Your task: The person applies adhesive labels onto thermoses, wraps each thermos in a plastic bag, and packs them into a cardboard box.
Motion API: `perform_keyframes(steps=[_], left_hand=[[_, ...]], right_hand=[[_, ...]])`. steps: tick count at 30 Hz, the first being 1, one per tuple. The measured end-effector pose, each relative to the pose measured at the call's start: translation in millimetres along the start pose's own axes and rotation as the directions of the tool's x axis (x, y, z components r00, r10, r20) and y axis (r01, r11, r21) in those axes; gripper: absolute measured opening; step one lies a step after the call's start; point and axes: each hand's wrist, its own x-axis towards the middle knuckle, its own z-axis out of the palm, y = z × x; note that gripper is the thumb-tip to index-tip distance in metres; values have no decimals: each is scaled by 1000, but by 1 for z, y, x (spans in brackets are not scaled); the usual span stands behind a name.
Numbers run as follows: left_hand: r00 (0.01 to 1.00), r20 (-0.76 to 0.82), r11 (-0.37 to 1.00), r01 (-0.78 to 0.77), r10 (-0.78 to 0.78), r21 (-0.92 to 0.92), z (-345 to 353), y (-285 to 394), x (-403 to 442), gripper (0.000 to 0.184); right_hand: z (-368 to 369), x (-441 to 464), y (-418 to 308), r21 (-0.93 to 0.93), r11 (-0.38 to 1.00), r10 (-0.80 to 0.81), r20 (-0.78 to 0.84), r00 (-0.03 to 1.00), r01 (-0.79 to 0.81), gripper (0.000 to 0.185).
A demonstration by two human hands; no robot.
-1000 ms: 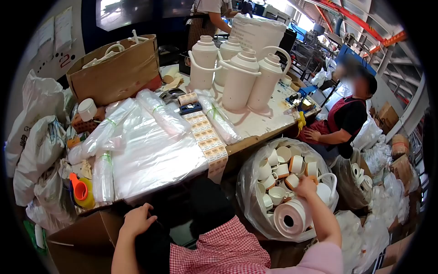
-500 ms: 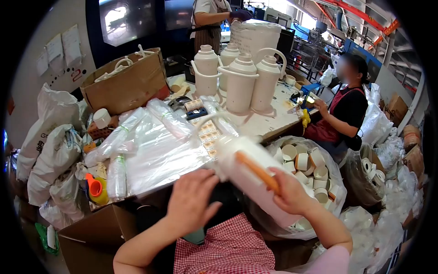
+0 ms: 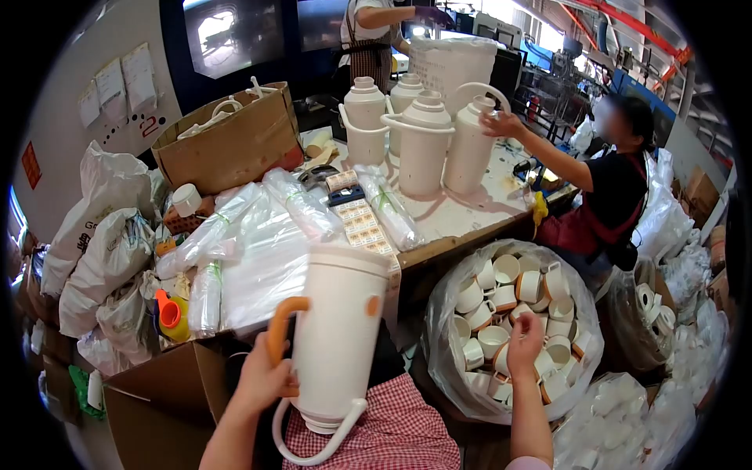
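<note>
My left hand (image 3: 266, 374) is wrapped round the orange side handle of a white flask body (image 3: 341, 337). The flask is upside down over my lap, its neck and white carrying loop pointing down. My right hand (image 3: 526, 345) is over a plastic-lined bin (image 3: 439, 345) of white cups (image 3: 493, 338) with brown-orange parts. Its fingers are bent together, and whatever they may hold is hidden. Several white flasks (image 3: 423, 149) stand upright on the table beyond.
Bundled clear bags (image 3: 266, 266) and a label strip (image 3: 364, 223) lie on the table (image 3: 470, 215). An open carton (image 3: 157, 407) is at lower left. A seated co-worker (image 3: 607, 180) touches a flask; another person (image 3: 372, 39) stands behind.
The flask has gone from the bin to above my lap, turned upside down, and passed from my right hand to my left. My right hand is back over the cups. The co-worker has reached out.
</note>
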Motion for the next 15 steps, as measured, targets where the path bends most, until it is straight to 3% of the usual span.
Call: perform_keyframes(steps=[1, 2, 3, 5, 6, 7, 8, 9, 10, 11, 12, 13, 15], left_hand=[[998, 10, 961, 57, -56, -270, -5, -24, 2, 43], [996, 0, 939, 79, -84, -335, 1, -41, -5, 43], [994, -12, 912, 92, -106, -400, 5, -58, -14, 44], [974, -34, 821, 168, -222, -546, 15, -84, -33, 40], [970, -32, 757, 167, -240, -631, 15, -100, -39, 37], [964, -51, 745, 167, -260, -646, 14, -104, -41, 27], [968, -30, 730, 167, -248, -663, 8, -117, -38, 33], [982, -17, 781, 139, -188, -609, 5, -117, -33, 29], [974, 12, 783, 188, -225, -593, 4, -105, -32, 29], [966, 6, 783, 212, -257, -585, 3, -90, -25, 29], [963, 15, 783, 226, -267, -579, 6, -80, -21, 29], [953, -21, 781, 236, -303, -578, 7, -76, -20, 31], [940, -61, 769, 236, -336, -594, 14, -67, -19, 34]], right_hand=[[10, -29, 56, -360, 930, 138, 145, 980, -78, 34], [16, -55, 86, -672, 735, 312, 225, 923, -85, 36], [19, -76, 90, -664, 741, 317, 214, 924, -101, 36], [26, -109, 96, -814, 486, -24, 350, 936, 317, 38], [35, -112, 107, -759, 590, -7, 338, 941, 277, 39], [40, -111, 126, -722, 662, 39, 303, 952, 202, 40], [38, -93, 131, -752, 650, 367, 434, 823, 108, 38], [33, -71, 121, -818, 544, 485, 489, 725, 188, 32], [33, -61, 124, -843, 497, 320, 398, 860, 205, 28], [28, -39, 121, -915, 342, 430, 353, 831, 212, 34], [19, -17, 109, -952, 272, 657, 289, 696, 140, 52], [6, -3, 93, -942, 317, 843, 226, 489, -110, 73], [-8, -7, 105, -911, 336, 870, 203, 450, -239, 76]])
